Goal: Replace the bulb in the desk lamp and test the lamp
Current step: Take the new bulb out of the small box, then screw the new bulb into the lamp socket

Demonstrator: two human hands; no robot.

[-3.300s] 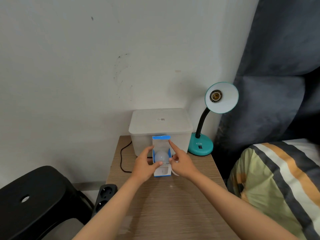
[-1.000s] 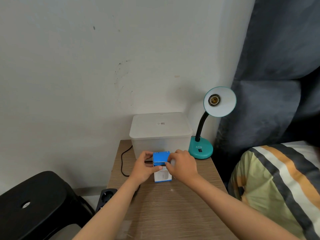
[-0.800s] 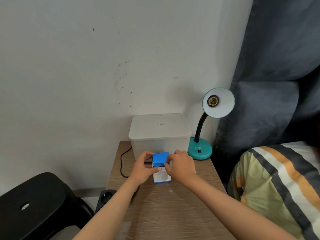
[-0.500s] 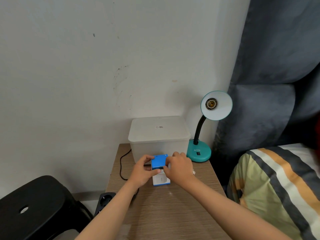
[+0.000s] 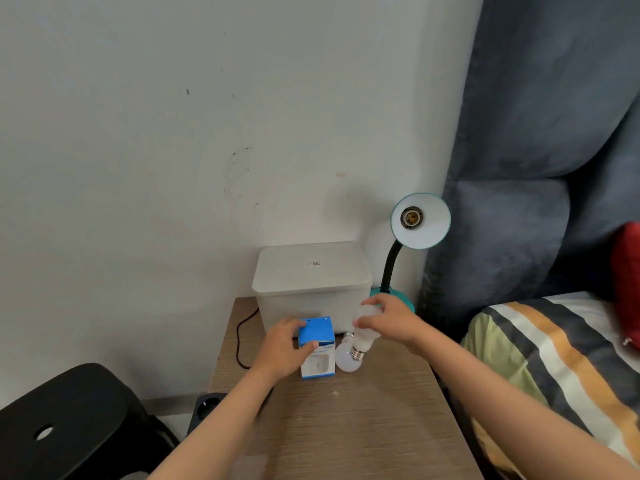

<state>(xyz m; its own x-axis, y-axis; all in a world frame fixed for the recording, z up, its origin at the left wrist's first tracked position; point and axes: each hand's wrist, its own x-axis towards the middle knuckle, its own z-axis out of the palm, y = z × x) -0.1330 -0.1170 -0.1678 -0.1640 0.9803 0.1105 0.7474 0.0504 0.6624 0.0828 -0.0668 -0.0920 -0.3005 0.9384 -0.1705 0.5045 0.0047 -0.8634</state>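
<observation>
A wooden bedside table (image 5: 346,427) is seen from above, with two bare forearms reaching forward over it. The step in hand is judged to be the carrying of the new bulb to the lamp, the old bulb having already been removed.

A white pear-shaped bulb with a silver screw base (image 5: 365,336) is held in the right hand (image 5: 388,318). The fingers are curled over its rounded glass end from above, and the screw base points down and towards the viewer, clear of the table. A second white bulb (image 5: 346,362) lies on the table directly below it, just beside a small blue-and-white cardboard bulb box (image 5: 317,348). The closed box is gripped by the left hand (image 5: 287,344), with the fingers across its blue top and the thumb at its front.

A teal desk lamp with a black gooseneck (image 5: 420,220) stands at the back right corner, beside a white lidded plastic storage box (image 5: 311,282). Its shade is turned towards the viewer and its brass socket (image 5: 411,217) is seen to be empty. The lamp is well above and to the right of the held bulb.

For the next move, the bulb would need to be lifted and turned so that its threaded base faces the socket, then screwed in. The base switch would be pressed afterwards.
</observation>
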